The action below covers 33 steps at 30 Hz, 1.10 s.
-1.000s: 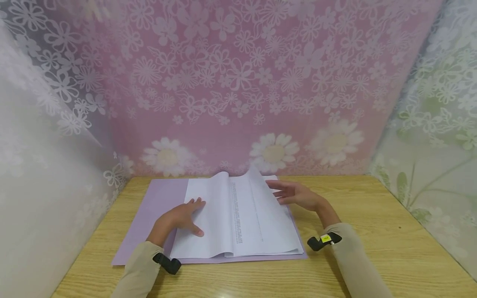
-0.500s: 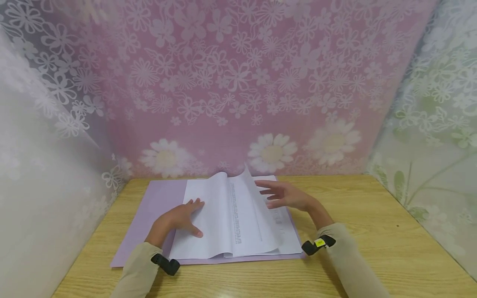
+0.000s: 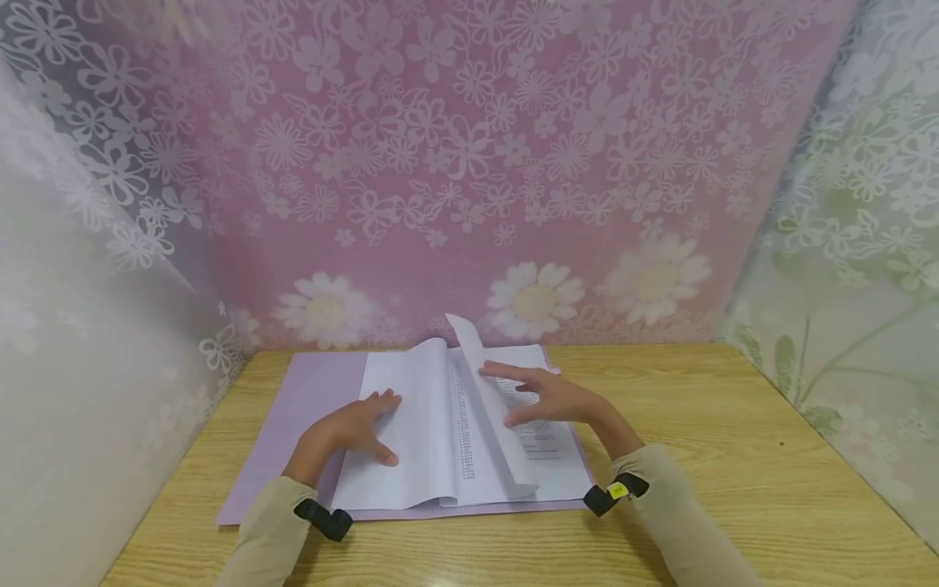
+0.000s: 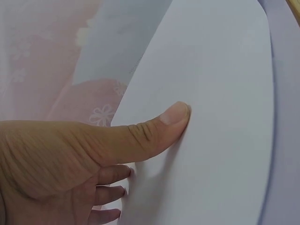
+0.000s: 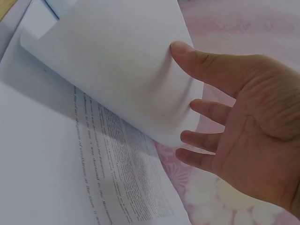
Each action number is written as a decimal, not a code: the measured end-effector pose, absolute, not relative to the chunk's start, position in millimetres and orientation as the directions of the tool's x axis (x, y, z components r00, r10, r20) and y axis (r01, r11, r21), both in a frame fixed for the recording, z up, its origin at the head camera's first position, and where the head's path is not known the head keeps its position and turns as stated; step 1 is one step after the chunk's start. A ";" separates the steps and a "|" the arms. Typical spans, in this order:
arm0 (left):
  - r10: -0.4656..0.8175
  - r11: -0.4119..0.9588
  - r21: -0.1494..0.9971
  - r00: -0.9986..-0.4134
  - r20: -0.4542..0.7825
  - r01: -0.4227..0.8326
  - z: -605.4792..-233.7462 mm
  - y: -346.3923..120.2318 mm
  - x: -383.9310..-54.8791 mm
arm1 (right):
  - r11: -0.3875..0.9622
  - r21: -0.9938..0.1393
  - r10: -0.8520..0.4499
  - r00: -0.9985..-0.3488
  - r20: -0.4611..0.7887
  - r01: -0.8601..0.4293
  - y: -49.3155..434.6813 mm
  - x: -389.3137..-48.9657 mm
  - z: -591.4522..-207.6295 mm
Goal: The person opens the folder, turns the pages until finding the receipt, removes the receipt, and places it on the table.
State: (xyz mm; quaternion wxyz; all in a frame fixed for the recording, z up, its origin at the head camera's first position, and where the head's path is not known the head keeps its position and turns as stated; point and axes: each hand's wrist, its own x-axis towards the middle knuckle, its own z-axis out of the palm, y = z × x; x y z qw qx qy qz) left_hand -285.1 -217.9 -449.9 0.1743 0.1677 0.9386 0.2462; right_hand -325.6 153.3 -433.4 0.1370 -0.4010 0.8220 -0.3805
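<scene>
A lilac folder [image 3: 323, 383] lies spread on the table with a stack of white sheets in it. My left hand [image 3: 359, 428] rests with spread fingers on the turned pages [image 3: 418, 424] at the left; its thumb [image 4: 173, 117] touches the paper in the left wrist view. One sheet [image 3: 495, 416] stands half lifted near the middle, its far corner curling up. My right hand [image 3: 557, 398] touches the back of this sheet with thumb and fingertips, fingers extended. Under it shows a printed page [image 5: 117, 154], in the right wrist view.
The wooden table [image 3: 697, 424] extends to the right and in front of the folder. A pink flowered curtain [image 3: 455, 204] hangs right behind it, with pale flowered sheets at both sides. A black camera [image 3: 323, 519] sits on each wrist.
My right hand has moved left, swinging the sheet from the right side up toward the middle and uncovering the printed page. My left hand has stayed in place on the pages.
</scene>
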 end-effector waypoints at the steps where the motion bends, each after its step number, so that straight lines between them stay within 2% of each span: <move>1: 0.403 0.821 0.521 -0.884 -0.239 0.233 -449.9 -218.2 -285.6 | 0.393 -0.731 -0.763 -0.642 0.079 -0.558 152.0 -324.8 -434.1; 14: 0.407 0.814 0.508 -0.900 -0.155 0.281 -444.5 -215.8 -289.8 | 0.452 -0.683 -0.741 -0.668 0.071 -0.573 129.2 -316.5 -447.9; 24: 0.453 0.757 0.522 -0.891 0.013 0.393 -431.9 -184.1 -279.3 | 0.433 -0.730 -0.691 -0.715 0.109 -0.529 111.3 -310.3 -457.2; 33: 0.505 0.727 0.543 -0.863 -0.008 0.421 -435.1 -157.7 -270.0 | 0.438 -0.739 -0.664 -0.738 0.118 -0.512 96.6 -302.4 -461.2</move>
